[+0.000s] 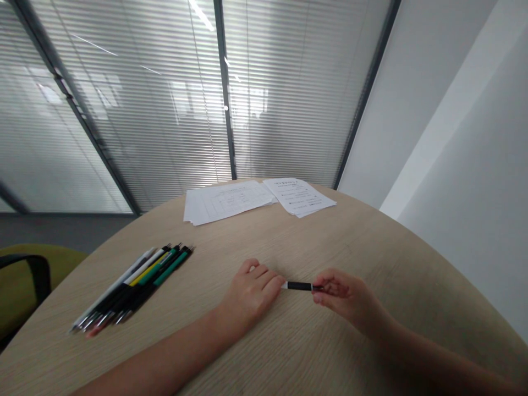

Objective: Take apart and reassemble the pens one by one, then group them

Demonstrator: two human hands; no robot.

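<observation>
Black-and-white pen (300, 286) over the worktop (223, 247), right of the pen row (134, 286); gripped at its white end by the left hand (253, 286), pinched at the other by the right hand (344, 297). Apparently mid-handling; next, probably calling for steady two-handed control.

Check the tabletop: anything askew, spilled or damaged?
Nothing looks spilled or broken. Slightly untidy: the left paper stack near the far edge has sheets poking out at its near-left corner and lies angled to the other papers. The held pen is partly covered, so not fully checkable.
</observation>
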